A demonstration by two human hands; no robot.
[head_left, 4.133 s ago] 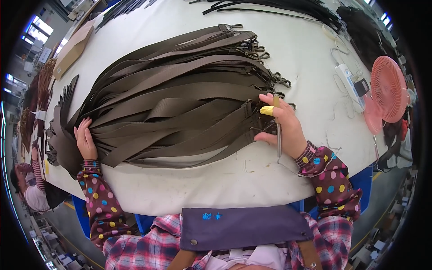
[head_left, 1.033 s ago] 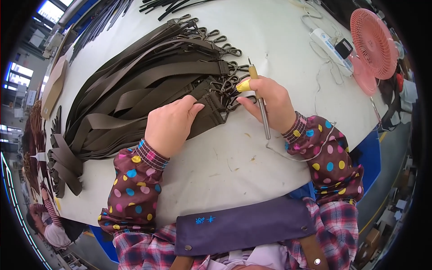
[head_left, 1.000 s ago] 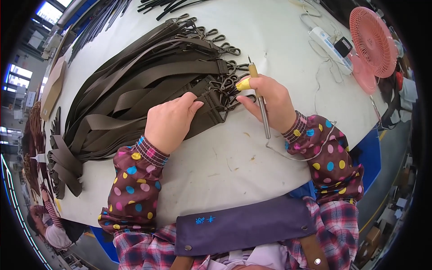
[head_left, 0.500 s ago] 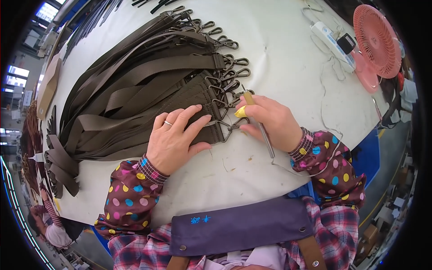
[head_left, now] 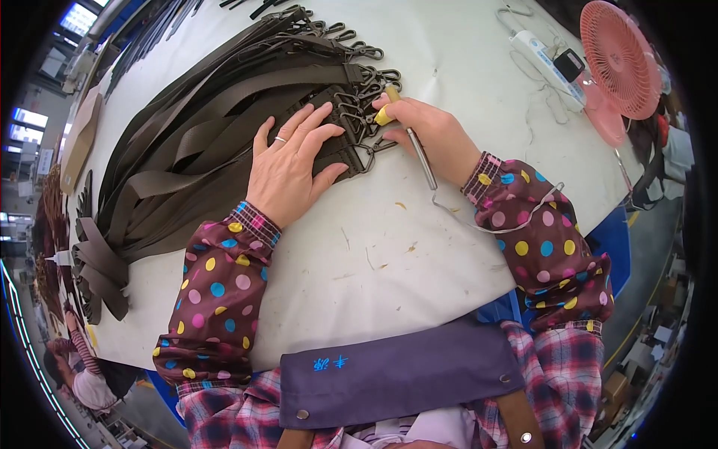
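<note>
A thick bundle of dark brown webbing straps (head_left: 224, 123) lies on the white-covered table, its sewn ends toward the right. Dark metal snap hooks (head_left: 390, 75) and triangular rings (head_left: 364, 157) hang off those ends. My left hand (head_left: 290, 168), with a ring on one finger, rests flat on the strap ends with fingers spread. In my right hand (head_left: 443, 142) is a slim corded pen-shaped tool (head_left: 421, 159) with a tan front part and a metal rear. Yellow wrapping (head_left: 384, 116) covers a fingertip of that hand. The tool's tip is among the hooks, where I cannot make it out.
A white cord (head_left: 490, 230) runs from the tool across my right sleeve. At the back right stand a white power strip (head_left: 550, 71) with a black plug and a pink fan (head_left: 619, 63). Thread scraps dot the near table. Another person (head_left: 88, 378) is at the far left.
Both hands have moved away from me, up the row of strap ends, the right one also slightly left with the tool. The near strap ends have shifted the same way.
</note>
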